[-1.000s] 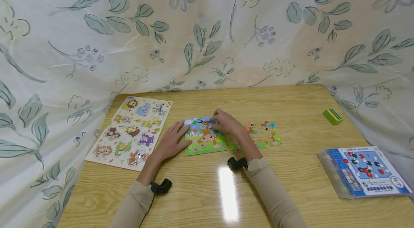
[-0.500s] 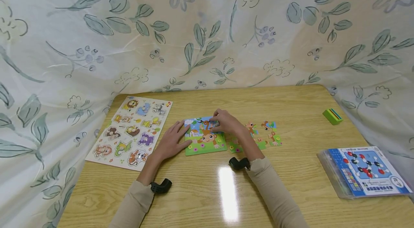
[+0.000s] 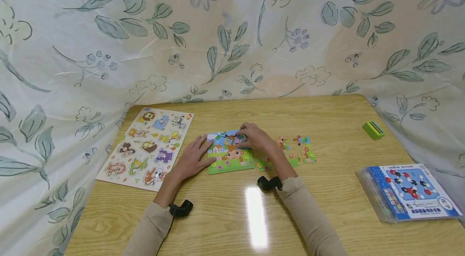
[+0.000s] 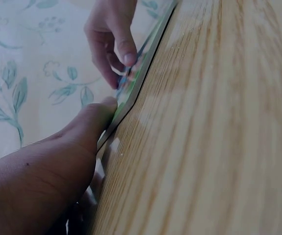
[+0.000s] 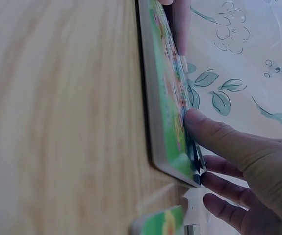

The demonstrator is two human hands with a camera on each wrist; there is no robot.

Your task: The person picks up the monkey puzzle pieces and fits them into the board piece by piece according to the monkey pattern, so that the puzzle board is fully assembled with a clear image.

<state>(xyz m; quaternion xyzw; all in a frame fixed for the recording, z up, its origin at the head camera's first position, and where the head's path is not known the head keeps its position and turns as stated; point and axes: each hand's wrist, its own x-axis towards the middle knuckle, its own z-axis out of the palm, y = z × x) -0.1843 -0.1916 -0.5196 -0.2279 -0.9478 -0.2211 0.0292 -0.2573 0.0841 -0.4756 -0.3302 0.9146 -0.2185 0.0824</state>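
A small monkey jigsaw puzzle [image 3: 229,167] with a green lower strip lies flat on the table between the two hands. My left hand [image 3: 194,157] rests along its left edge, fingers extended onto the top left and thumb at the lower left. My right hand [image 3: 254,138] is at the puzzle's upper right. There it pinches a puzzle piece [image 5: 199,155], which sits slightly raised at the board's edge in the right wrist view. Fingers hide part of that piece. Just right of the board lie several loose puzzle pieces [image 3: 308,156], some partly behind the right wrist.
An animal puzzle board [image 3: 123,181] lies at the left. At the far right is a green block [image 3: 372,133] with coloured strips on top. A packaged molecule-model set [image 3: 414,195] lies nearer on the right. A floral curtain [image 3: 232,46] hangs behind the wooden table [image 3: 218,223].
The right wrist has shifted slightly to the right, while its fingertips stay at the puzzle's upper right. My left hand has held still.
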